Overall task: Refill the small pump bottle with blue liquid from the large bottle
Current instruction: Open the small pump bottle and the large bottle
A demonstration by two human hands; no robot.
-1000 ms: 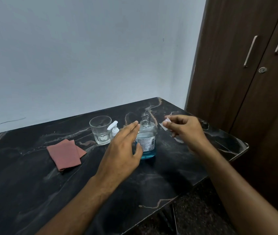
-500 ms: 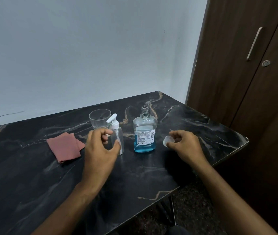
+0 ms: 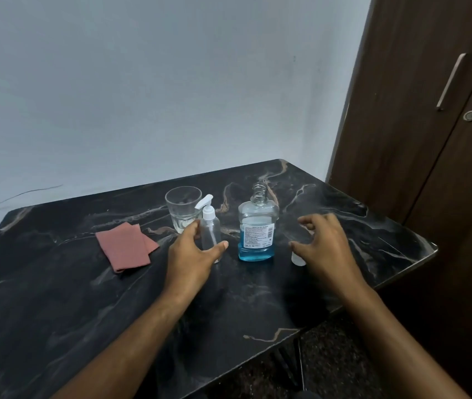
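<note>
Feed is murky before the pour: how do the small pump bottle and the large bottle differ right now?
The large bottle is uncapped, its threaded neck bare; the small pump bottle has its white pump on. The large bottle holds blue liquid low down; the small one looks empty. The left hand is around the small one; nothing touches the large one. Both stand upright, clear.

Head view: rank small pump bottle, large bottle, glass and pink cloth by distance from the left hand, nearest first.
1. Small pump bottle: between the thumb and fingers of the left hand.
2. Glass: just behind the hand's fingers.
3. Large bottle: to the hand's right, cap off. Glass and large bottle are close to call.
4. Pink cloth: to the hand's left, lying flat.
</note>
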